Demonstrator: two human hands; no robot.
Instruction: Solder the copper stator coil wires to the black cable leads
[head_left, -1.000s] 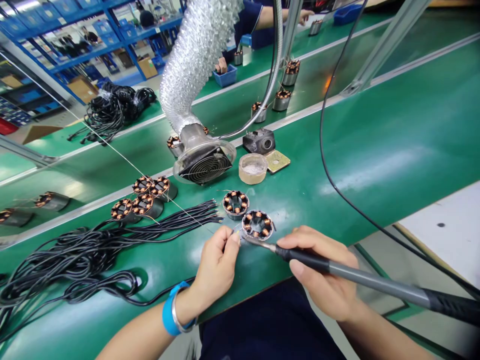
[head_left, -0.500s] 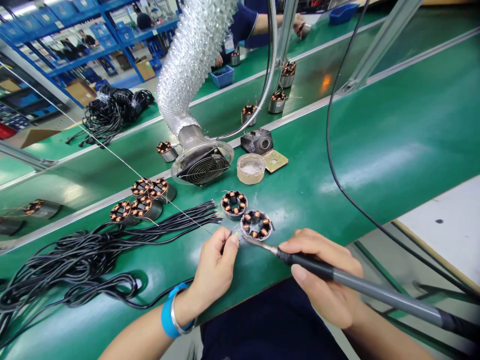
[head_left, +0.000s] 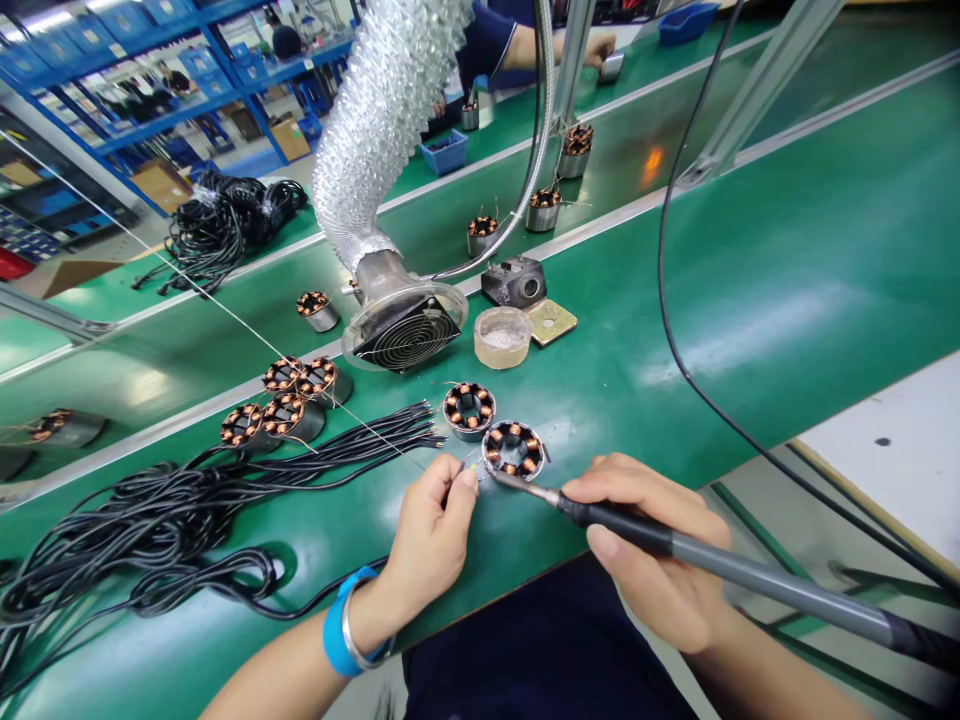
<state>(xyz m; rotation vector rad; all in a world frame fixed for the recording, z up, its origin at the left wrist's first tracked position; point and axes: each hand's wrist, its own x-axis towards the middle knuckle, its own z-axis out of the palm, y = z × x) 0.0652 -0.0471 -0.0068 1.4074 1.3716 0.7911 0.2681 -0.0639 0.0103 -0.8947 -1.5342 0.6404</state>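
Note:
My right hand (head_left: 660, 550) is closed around the dark handle of a soldering iron (head_left: 690, 550). The iron's tip touches or nearly touches the lower left rim of a motor stator (head_left: 513, 451) with copper coils. Beside that rim, my left hand (head_left: 435, 530) pinches the end of a black cable (head_left: 341, 590) between thumb and fingers, with small thin leads poking out. A thin, pale wire (head_left: 247, 325) runs from the upper left down to the left fingers; whether they grip it I cannot tell. A second stator (head_left: 469, 410) stands just behind the first.
Left lie a bundle of black cables (head_left: 150, 530) and several stators (head_left: 289, 415). A fume extractor (head_left: 409, 335) hangs behind, near a round dish (head_left: 502, 338) and a black block (head_left: 514, 283). Stators (head_left: 543, 212) sit on the sunken belt (head_left: 630, 180). A black cord (head_left: 675, 370) crosses the right side.
The stators on the sunken belt have shifted left. My right hand has moved very slightly right, and the iron's tip stays at the stator rim. Across the belt, a co-worker's hand has moved over a stator.

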